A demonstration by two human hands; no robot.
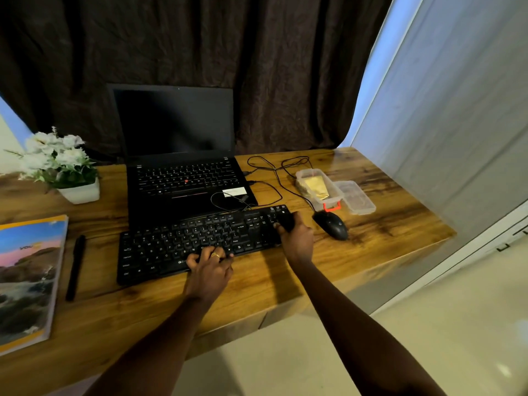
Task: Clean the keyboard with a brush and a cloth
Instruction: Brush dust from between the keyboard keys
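A black keyboard (171, 244) lies slanted on the wooden desk (285, 281), its far edge against the front of the laptop. My left hand (210, 265) holds its near edge around the space bar, with bent fingers on the keys. My right hand (295, 234) grips the keyboard's right end, fingers wrapped over the number pad corner. A clear plastic box (318, 185) behind the mouse holds a folded yellow thing, perhaps a cloth. I can make out no brush.
An open black laptop (183, 172) stands behind the keyboard. A black mouse (333, 224) and loose cables (274, 172) lie to the right, beside the box's clear lid (355, 197). On the left are a flower pot (80, 192), a black pen (75, 267) and a book (27, 278).
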